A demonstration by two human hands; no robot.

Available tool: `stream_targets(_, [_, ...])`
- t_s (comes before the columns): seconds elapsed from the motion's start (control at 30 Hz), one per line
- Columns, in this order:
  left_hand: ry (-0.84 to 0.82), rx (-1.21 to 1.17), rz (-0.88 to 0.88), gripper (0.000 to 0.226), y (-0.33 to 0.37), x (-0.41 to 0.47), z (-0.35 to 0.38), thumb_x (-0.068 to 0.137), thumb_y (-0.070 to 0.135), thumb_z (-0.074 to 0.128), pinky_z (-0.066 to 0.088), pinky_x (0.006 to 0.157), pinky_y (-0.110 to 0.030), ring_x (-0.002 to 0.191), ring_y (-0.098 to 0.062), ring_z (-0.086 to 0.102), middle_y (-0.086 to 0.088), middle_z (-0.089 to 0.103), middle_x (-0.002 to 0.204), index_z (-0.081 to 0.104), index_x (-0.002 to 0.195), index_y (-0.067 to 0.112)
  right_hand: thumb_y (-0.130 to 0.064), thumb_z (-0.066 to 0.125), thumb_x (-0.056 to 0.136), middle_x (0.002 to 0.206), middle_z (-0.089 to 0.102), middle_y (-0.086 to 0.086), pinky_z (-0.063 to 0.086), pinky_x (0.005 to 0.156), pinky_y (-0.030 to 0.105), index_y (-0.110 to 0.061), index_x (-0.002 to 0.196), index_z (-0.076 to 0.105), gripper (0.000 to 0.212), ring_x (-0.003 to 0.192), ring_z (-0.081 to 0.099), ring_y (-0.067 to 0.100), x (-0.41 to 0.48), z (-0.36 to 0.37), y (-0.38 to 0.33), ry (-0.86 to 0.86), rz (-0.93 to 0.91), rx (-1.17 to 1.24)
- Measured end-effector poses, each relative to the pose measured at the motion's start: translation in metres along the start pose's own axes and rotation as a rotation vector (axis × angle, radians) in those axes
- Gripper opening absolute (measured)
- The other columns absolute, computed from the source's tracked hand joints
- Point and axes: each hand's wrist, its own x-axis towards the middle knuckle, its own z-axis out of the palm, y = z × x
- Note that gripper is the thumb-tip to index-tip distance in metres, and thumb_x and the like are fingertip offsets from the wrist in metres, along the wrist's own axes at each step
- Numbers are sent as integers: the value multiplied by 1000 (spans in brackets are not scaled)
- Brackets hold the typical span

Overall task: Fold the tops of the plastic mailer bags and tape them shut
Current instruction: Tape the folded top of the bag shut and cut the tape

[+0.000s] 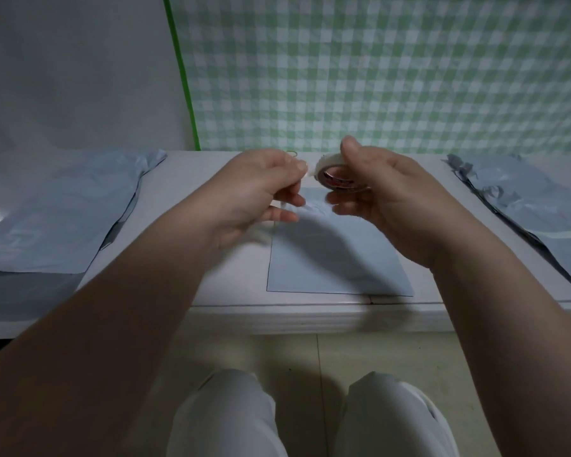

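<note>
White tape roll (335,178) gripped in right hand (393,199), just above grey mailer bag (337,262) lying flat at ctr of worktop (231,285); left hand (261,196) pinches tape's loose end. Left pile (53,219) & right pile (541,219) of bags alongside.

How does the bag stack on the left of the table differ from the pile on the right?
The left stack lies smooth and flat; the right pile is creased. The left stack's far end is fairly even; the right pile's is crumpled and ragged. A pale strip, perhaps tape, crosses the right pile; none shows on the left stack. Both are pale blue-grey plastic on the white table.
</note>
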Motion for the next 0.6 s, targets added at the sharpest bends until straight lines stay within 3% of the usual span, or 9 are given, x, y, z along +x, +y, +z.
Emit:
stream_targets(0.1, [-7, 44, -25, 16, -2, 11, -5, 95, 16, 55, 53, 55, -20, 65, -8, 58, 0, 54, 72, 56, 79, 14, -33, 58, 84, 90, 63, 10, 55, 88, 35, 7, 111, 58, 48, 85, 66, 23, 9, 1, 4, -9, 81, 189])
stream_targets(0.2, [-45, 169, -70, 18, -9, 18, -10, 96, 15, 53, 54, 56, -19, 66, -7, 57, -3, 54, 76, 55, 78, 12, -17, 61, 88, 83, 62, 13, 57, 74, 27, -1, 103, 59, 22, 79, 64, 22, 17, 0, 13, 56, 108, 148])
stream_targets(0.27, [-50, 190, -104, 21, -13, 22, -14, 96, 14, 52, 55, 57, -20, 66, -8, 57, -4, 53, 74, 55, 76, 10, -13, 64, 85, 78, 62, 14, 54, 63, 21, -3, 88, 59, 12, 73, 63, 21, 23, -1, 18, 109, 123, 32])
stream_targets(0.37, [-48, 119, -159, 23, -22, 27, -17, 97, 9, 50, 57, 59, -21, 64, -11, 55, -6, 52, 72, 55, 75, 6, -11, 69, 78, 66, 61, 10, 48, 57, 23, -10, 62, 50, 25, 65, 56, 21, 31, 0, 28, 213, 142, -98])
stream_targets(0.47, [-45, -17, -251, 19, -35, 30, -13, 98, 8, 48, 58, 63, -25, 63, -15, 58, -9, 57, 74, 55, 80, 4, -12, 69, 78, 66, 55, 6, 49, 52, 23, -14, 66, 50, 22, 63, 49, 17, 37, 5, 42, 268, 198, -22])
stream_targets(0.6, [-62, -126, -379, 14, -47, 35, -9, 99, 8, 46, 58, 70, -29, 68, -21, 65, -15, 64, 77, 53, 86, 6, -14, 66, 82, 70, 50, 3, 59, 69, 36, -15, 73, 53, 16, 65, 49, 15, 42, 14, 60, 275, 277, 214])
